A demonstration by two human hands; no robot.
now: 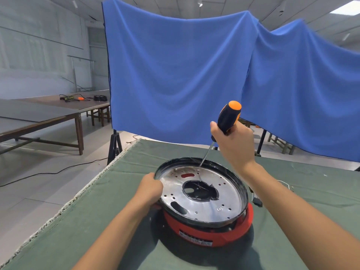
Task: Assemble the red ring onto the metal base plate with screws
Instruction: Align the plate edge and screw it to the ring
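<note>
A round metal base plate [224, 193] with a dark rim and a central cut-out lies tilted on top of the red ring [220, 233], which rests on the green table cloth. My left hand [151, 189] grips the plate's left rim. My right hand [233, 143] holds a black and orange screwdriver [228, 116] by the handle. Its thin shaft slants down to the left, and the tip touches the far edge of the plate near a small hole.
The green-covered table [97, 211] ends at a frayed edge on the left. A small black part with white wires [257, 200] lies right of the ring. A blue cloth backdrop [185, 75] hangs behind on stands. Long wooden tables [39, 115] stand at far left.
</note>
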